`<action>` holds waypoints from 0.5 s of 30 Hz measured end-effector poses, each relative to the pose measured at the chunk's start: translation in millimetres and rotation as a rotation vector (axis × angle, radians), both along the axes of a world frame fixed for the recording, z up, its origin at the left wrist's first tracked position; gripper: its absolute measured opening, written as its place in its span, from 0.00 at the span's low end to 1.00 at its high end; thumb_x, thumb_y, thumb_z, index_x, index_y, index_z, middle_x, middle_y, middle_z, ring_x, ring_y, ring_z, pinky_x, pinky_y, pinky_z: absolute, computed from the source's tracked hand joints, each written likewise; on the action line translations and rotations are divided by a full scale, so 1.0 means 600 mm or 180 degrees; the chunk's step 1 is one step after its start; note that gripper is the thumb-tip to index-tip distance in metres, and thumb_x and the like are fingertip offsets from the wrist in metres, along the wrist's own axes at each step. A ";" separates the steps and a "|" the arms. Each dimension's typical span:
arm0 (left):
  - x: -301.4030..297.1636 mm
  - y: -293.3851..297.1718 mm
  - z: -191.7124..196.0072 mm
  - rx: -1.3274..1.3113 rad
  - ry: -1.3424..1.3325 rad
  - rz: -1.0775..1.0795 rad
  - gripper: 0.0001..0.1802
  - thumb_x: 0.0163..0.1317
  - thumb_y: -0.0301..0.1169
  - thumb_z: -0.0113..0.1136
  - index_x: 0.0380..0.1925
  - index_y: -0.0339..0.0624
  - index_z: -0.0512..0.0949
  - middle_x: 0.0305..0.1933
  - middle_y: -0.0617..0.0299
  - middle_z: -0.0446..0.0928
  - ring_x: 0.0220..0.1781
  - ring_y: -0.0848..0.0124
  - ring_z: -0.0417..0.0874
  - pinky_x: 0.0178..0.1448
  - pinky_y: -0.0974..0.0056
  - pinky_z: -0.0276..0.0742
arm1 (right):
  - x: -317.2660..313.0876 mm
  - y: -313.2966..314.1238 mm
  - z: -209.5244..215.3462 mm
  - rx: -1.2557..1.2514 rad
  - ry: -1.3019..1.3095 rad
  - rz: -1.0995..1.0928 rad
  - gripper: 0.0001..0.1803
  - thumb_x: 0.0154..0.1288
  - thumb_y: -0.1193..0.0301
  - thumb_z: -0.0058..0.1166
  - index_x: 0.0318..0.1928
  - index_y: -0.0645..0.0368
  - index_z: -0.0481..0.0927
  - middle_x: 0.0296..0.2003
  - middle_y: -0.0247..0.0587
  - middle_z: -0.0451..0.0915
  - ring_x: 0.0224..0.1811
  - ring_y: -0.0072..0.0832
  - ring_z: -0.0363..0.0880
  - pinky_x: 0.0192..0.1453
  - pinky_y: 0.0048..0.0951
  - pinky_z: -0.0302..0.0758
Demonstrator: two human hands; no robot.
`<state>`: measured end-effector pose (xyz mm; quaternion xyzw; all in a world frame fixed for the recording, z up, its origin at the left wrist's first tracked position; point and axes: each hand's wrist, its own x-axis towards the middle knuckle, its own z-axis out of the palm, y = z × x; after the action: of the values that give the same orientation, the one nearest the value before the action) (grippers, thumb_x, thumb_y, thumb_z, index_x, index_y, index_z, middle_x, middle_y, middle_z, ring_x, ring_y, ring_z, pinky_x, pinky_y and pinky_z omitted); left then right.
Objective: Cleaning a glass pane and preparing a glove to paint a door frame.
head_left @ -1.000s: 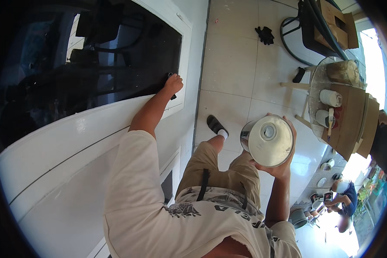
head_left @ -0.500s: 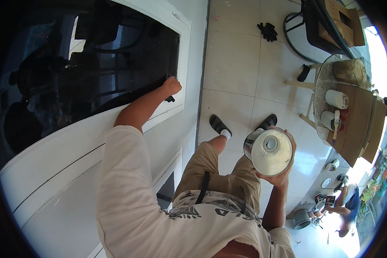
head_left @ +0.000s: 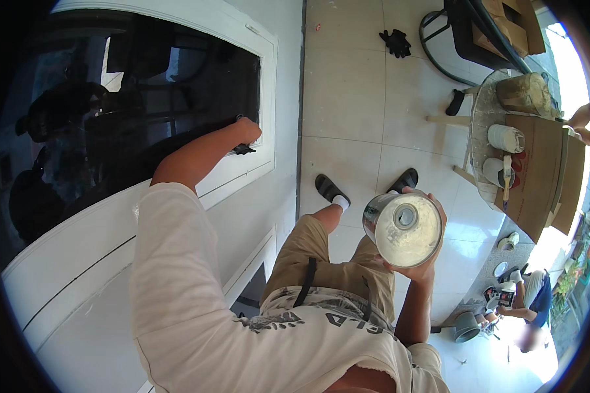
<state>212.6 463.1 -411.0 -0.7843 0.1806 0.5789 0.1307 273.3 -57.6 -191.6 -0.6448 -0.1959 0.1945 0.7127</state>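
Paint tin cupped in right hand fingers (white inside)

Cardboard and a can, no signs or screens.
Flat brown cardboard sheets lie on the glass table at right; a brown open box sits at the top edge; the right hand cradles a round metal can, white inside.

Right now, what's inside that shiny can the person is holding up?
The metal can, held from below by the right hand, holds thick white stuff, like paint or putty, caked over the top with a round dent in the middle. Whatever lies deeper down is covered.
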 end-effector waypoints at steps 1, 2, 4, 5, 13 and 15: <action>0.004 -0.003 0.008 -0.0112 0.0067 0.0014 0.14 0.49 0.31 0.73 0.37 0.38 0.87 0.43 0.55 0.87 0.43 0.57 0.89 0.37 0.50 0.82 | -0.001 -0.003 -0.002 0.0012 0.0054 -0.0038 0.70 0.32 0.61 0.85 0.74 0.60 0.51 0.65 0.63 0.66 0.66 0.48 0.71 0.68 0.48 0.69; 0.010 -0.009 0.011 -0.0207 0.0083 0.0026 0.11 0.50 0.30 0.71 0.34 0.41 0.87 0.42 0.55 0.87 0.43 0.58 0.88 0.40 0.52 0.81 | -0.002 -0.006 -0.005 0.0016 0.0112 -0.0079 0.70 0.32 0.60 0.85 0.74 0.60 0.51 0.65 0.63 0.67 0.66 0.47 0.71 0.69 0.48 0.69; -0.009 -0.005 -0.005 -0.0233 -0.0198 -0.0231 0.08 0.52 0.30 0.68 0.34 0.43 0.87 0.42 0.57 0.87 0.45 0.60 0.88 0.43 0.54 0.80 | 0.001 -0.010 -0.008 -0.0084 0.0100 -0.0047 0.70 0.32 0.60 0.85 0.73 0.60 0.51 0.65 0.62 0.67 0.67 0.48 0.71 0.69 0.49 0.69; -0.019 -0.006 -0.017 -0.0276 -0.0500 -0.0499 0.06 0.55 0.30 0.66 0.33 0.45 0.87 0.41 0.58 0.87 0.46 0.62 0.87 0.45 0.55 0.79 | 0.002 -0.011 -0.010 -0.0200 0.0066 -0.0024 0.70 0.32 0.60 0.85 0.73 0.60 0.51 0.65 0.62 0.67 0.67 0.48 0.70 0.69 0.49 0.69; -0.058 -0.025 -0.128 0.0230 -0.0802 -0.0234 0.12 0.65 0.31 0.54 0.36 0.50 0.88 0.45 0.64 0.87 0.54 0.64 0.84 0.54 0.56 0.75 | -0.005 -0.011 -0.027 -0.0343 0.0150 -0.0121 0.69 0.34 0.59 0.85 0.73 0.61 0.51 0.66 0.63 0.67 0.69 0.49 0.69 0.71 0.49 0.68; -0.058 -0.019 -0.109 0.0233 -0.0796 -0.0250 0.12 0.66 0.31 0.54 0.37 0.50 0.88 0.45 0.63 0.87 0.54 0.64 0.84 0.55 0.56 0.75 | -0.005 -0.010 -0.021 -0.0350 0.0056 -0.0111 0.69 0.34 0.59 0.85 0.73 0.61 0.51 0.66 0.63 0.67 0.68 0.48 0.70 0.71 0.49 0.68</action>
<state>178.0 451.7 -476.3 -0.8374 0.1721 0.4773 0.2033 270.1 -63.4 -204.5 -0.6846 -0.1674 0.1981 0.6812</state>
